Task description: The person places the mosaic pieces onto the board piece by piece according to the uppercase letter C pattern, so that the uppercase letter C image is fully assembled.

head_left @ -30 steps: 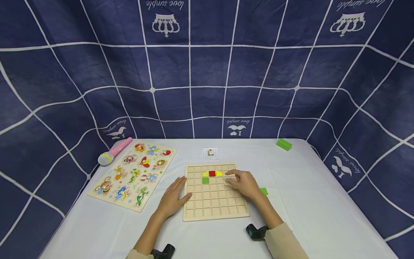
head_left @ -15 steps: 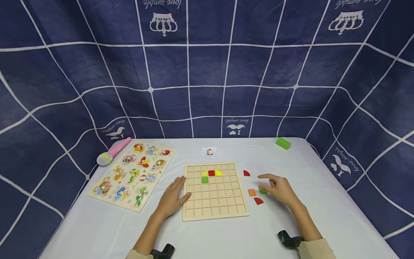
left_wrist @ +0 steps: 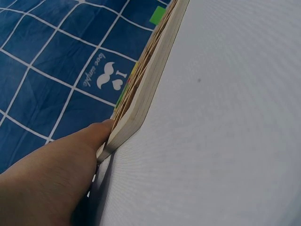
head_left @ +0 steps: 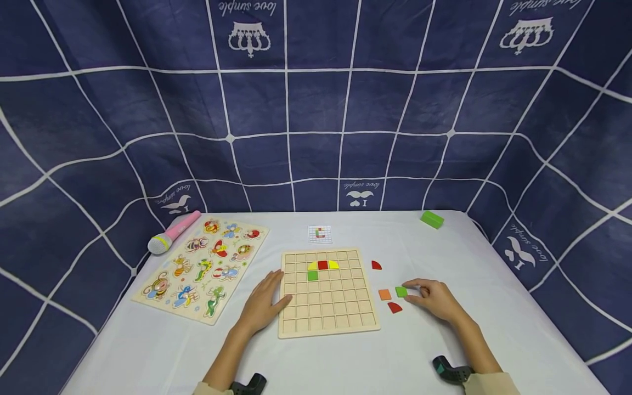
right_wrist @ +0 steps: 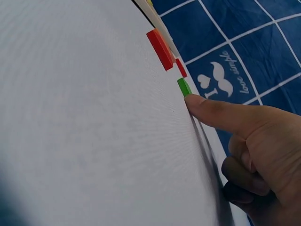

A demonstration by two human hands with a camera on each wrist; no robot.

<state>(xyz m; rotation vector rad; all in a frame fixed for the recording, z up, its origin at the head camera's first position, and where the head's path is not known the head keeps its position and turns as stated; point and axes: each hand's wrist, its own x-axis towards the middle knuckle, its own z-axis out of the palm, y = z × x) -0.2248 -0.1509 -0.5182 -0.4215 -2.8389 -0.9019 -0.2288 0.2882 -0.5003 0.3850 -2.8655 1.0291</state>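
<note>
A wooden grid board (head_left: pixel 328 312) lies on the white table (head_left: pixel 316 367). A red, two yellow and one green piece (head_left: pixel 312 275) sit in its upper rows. My left hand (head_left: pixel 266 299) lies flat with straight fingers against the board's left edge (left_wrist: pixel 141 89). To the right of the board, my right hand (head_left: pixel 413 292) has thumb and forefinger closed on a small green tile (head_left: pixel 401 292) that lies on the table. In the right wrist view one fingertip (right_wrist: pixel 195 102) touches that green tile (right_wrist: pixel 184 87). An orange tile (head_left: pixel 384 294) and a red quarter-round (head_left: pixel 394 307) lie beside it.
Another red quarter-round (head_left: pixel 376 265) lies by the board's upper right corner. A pattern card (head_left: pixel 320 233) sits behind the board, and a green block (head_left: pixel 432 219) at the far right. An animal peg puzzle (head_left: pixel 202 266) and a pink toy microphone (head_left: pixel 173 231) are at the left.
My right hand left the board's top rows, moved right past its edge and came down onto the green tile. The loose tiles it had covered now show. My left hand stayed put.
</note>
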